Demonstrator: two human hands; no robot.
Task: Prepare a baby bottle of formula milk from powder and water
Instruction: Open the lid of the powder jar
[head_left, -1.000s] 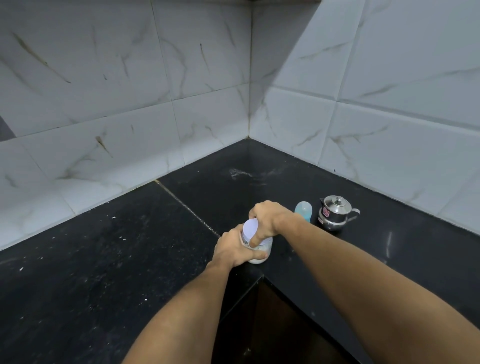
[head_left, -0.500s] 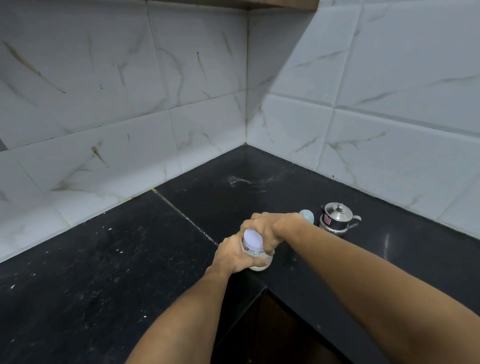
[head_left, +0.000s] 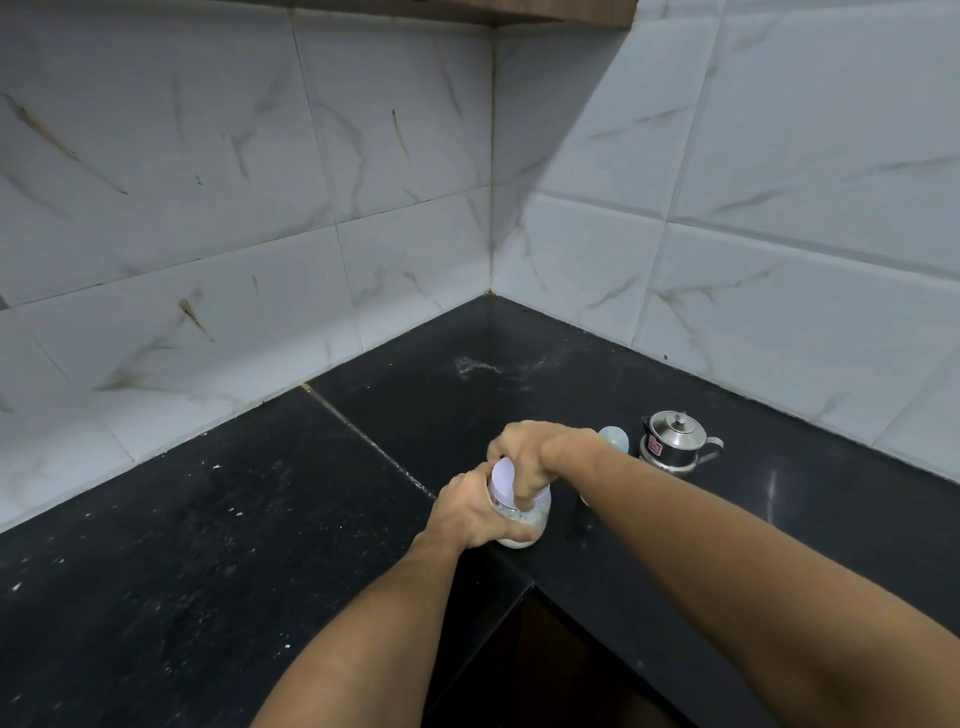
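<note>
Lower centre, the left hand (head_left: 475, 512) grips the small clear jar of white powder (head_left: 522, 517) on the black stone counter (head_left: 260, 519). The right hand (head_left: 535, 457), curled round its pale lilac round lid (head_left: 503, 480), has turned further, probably unscrewing it.

Kettle (head_left: 673, 445), pale cup (head_left: 614, 439) crowd right; counter (head_left: 208, 545) left bare.

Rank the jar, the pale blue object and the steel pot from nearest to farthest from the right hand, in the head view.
1. Jar: the right hand grips its top.
2. Pale blue object: just right of that hand's wrist.
3. Steel pot: farther right, beyond the blue object.
</note>
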